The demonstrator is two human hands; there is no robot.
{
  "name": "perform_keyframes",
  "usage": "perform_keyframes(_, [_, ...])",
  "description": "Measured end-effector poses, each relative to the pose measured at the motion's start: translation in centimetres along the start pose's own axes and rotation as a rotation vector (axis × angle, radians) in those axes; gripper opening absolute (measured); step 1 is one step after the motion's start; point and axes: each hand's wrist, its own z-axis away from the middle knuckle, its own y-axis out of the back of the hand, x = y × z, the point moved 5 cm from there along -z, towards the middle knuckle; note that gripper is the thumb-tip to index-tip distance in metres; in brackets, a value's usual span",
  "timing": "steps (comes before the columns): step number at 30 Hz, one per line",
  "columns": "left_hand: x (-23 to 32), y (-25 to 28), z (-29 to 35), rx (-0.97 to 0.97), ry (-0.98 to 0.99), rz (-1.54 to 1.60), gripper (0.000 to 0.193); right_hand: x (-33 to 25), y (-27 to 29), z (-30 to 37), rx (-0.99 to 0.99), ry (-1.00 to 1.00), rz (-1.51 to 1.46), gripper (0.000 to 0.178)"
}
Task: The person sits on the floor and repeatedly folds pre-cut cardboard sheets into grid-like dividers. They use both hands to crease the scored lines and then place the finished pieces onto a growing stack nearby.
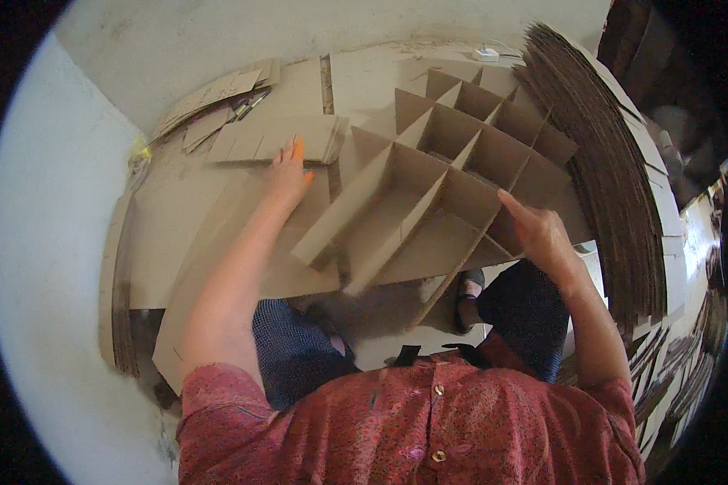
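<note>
A cardboard divider grid (449, 182) of interlocking strips stands tilted in the middle of the table, its cells facing up. My right hand (542, 242) is at the grid's right side, one finger stretched along the edge of a strip and the others curled, partly hidden. On the left, my left hand (287, 174) reaches over a small stack of slotted cardboard strips (255, 141). Its fingers are stretched out at the stack's near edge, with orange coverings on some fingertips. Whether it pinches a strip cannot be made out; it looks flat and open.
A tall row of cardboard sheets (607, 162) leans along the right side. More cardboard pieces (210, 101) and pens (251, 105) lie at the back left by the wall (315, 28). Flat sheets (121, 283) stand at the table's left edge. A white socket box (485, 54) sits at the back.
</note>
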Motion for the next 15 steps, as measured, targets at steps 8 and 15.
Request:
perform_keyframes(8, [-0.3, -2.8, -4.9, -0.092, -0.119, -0.12, 0.023, 1.2, -0.2, 0.1, 0.079, 0.031, -0.083, 0.054])
perform_keyframes(15, [-0.5, -0.7, -4.7, -0.085, -0.146, 0.188, 0.025, 0.6, 0.3, 0.1, 0.053, 0.001, 0.004, 0.053])
